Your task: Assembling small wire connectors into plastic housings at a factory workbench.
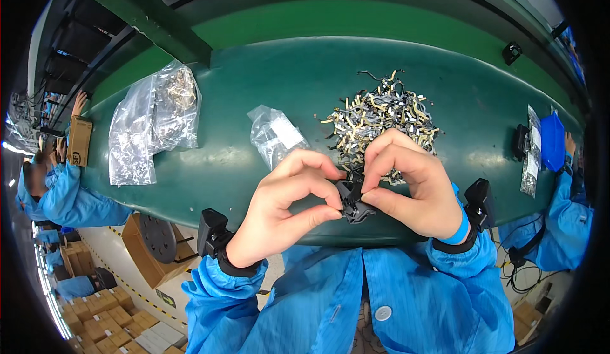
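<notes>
Between my two hands, just above the near edge of the green table (pixel 232 163), is a small black plastic part (pixel 354 206) with an angular shape. My left hand (pixel 289 198) pinches its left side with thumb and fingers. From the right, my right hand (pixel 410 185) grips its upper right side with thumb and forefinger. What the fingertips cover on the part cannot be seen. Right behind my hands lies a loose pile of short black, white and yellowish cable pieces (pixel 375 115); my right hand overlaps its near edge.
A crumpled clear bag (pixel 276 135) with a white label lies left of the pile. Farther left are large clear bags (pixel 152 122) of small metal pieces. A blue bin (pixel 553 141) stands at the far right. Co-workers in blue sit at both sides, one beside a cardboard box (pixel 79 141).
</notes>
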Motion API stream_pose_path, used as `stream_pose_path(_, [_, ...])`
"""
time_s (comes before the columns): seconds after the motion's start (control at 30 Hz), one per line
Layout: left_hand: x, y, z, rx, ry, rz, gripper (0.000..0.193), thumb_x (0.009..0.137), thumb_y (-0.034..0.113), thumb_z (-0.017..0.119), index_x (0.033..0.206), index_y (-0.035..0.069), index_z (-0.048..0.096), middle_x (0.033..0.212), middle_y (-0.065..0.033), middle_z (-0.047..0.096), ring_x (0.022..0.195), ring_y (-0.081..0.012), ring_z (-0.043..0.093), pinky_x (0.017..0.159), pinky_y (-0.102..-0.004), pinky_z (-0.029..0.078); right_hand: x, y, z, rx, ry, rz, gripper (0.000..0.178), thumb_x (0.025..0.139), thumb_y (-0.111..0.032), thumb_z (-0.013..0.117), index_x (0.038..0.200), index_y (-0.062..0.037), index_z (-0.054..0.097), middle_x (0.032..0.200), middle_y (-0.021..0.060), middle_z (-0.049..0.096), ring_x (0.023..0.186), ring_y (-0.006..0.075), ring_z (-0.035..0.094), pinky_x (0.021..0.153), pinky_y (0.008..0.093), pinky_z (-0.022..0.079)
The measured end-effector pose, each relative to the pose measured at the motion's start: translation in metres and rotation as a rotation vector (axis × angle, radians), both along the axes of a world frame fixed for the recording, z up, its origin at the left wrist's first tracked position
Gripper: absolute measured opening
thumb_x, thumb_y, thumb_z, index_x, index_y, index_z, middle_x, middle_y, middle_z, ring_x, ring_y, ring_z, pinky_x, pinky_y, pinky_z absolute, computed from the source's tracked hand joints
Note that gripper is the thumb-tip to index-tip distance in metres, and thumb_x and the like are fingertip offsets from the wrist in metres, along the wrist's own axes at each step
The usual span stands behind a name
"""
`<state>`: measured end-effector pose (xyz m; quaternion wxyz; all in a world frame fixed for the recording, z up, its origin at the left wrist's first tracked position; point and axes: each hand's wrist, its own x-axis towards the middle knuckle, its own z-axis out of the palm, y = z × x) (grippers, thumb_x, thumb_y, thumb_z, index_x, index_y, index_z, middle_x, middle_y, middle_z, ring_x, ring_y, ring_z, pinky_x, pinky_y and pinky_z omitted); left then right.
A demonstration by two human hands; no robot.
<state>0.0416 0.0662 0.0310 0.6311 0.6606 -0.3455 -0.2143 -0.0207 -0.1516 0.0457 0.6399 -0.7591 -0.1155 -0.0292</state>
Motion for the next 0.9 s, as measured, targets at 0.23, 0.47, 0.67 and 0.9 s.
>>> stream_pose_path(0.23, [0.006, -0.006, 0.015, 0.079, -0.047, -0.095, 0.011, 0.079, 0.006, 0.075, 0.083, 0.001, 0.067, 0.108, -0.0117, 0.054, 0.107, -0.0285, 0.061, 0.093, -0.0388, 0.048, 0.003, 0.003, 0.005, -0.025, -0.030, 0.009, 0.014, 0.075, 0.001, 0.069, 0.083, -0.0058, 0.061, 0.093, 0.0061, 0.052, 0.091, 0.0195, 0.053, 0.083, 0.0308, 0.043])
stream_pose_path(0.47, [0.012, -0.006, 0.019, 0.029, -0.048, -0.072, 0.012, 0.076, 0.001, 0.073, 0.087, 0.003, 0.067, 0.108, -0.0106, 0.057, 0.100, -0.0218, 0.059, 0.086, -0.0327, 0.048, 0.011, 0.000, 0.013, -0.100, -0.035, -0.016, 0.015, 0.073, 0.002, 0.066, 0.078, -0.0051, 0.053, 0.092, 0.0072, 0.052, 0.092, 0.0215, 0.053, 0.083, 0.0325, 0.042])
stream_pose_path(0.67, [0.023, -0.015, 0.034, 0.097, -0.178, -0.099, 0.014, 0.075, -0.001, 0.073, 0.087, 0.003, 0.066, 0.108, -0.0101, 0.056, 0.097, -0.0218, 0.060, 0.085, -0.0326, 0.048, 0.021, -0.008, 0.014, -0.120, 0.038, 0.063, 0.027, 0.073, -0.002, 0.068, 0.093, -0.0052, 0.050, 0.093, 0.0061, 0.051, 0.093, 0.0195, 0.052, 0.079, 0.0308, 0.043])
stream_pose_path(0.9, [0.070, -0.034, 0.061, 0.115, -0.398, -0.001, 0.014, 0.072, -0.004, 0.073, 0.081, 0.003, 0.065, 0.104, -0.0102, 0.058, 0.099, -0.0229, 0.061, 0.085, -0.0324, 0.049, 0.044, -0.037, 0.028, 0.206, 0.291, -0.170, 0.047, 0.080, -0.011, 0.072, 0.118, -0.0040, 0.046, 0.113, 0.0074, 0.049, 0.096, 0.0132, 0.051, 0.082, 0.0274, 0.047])
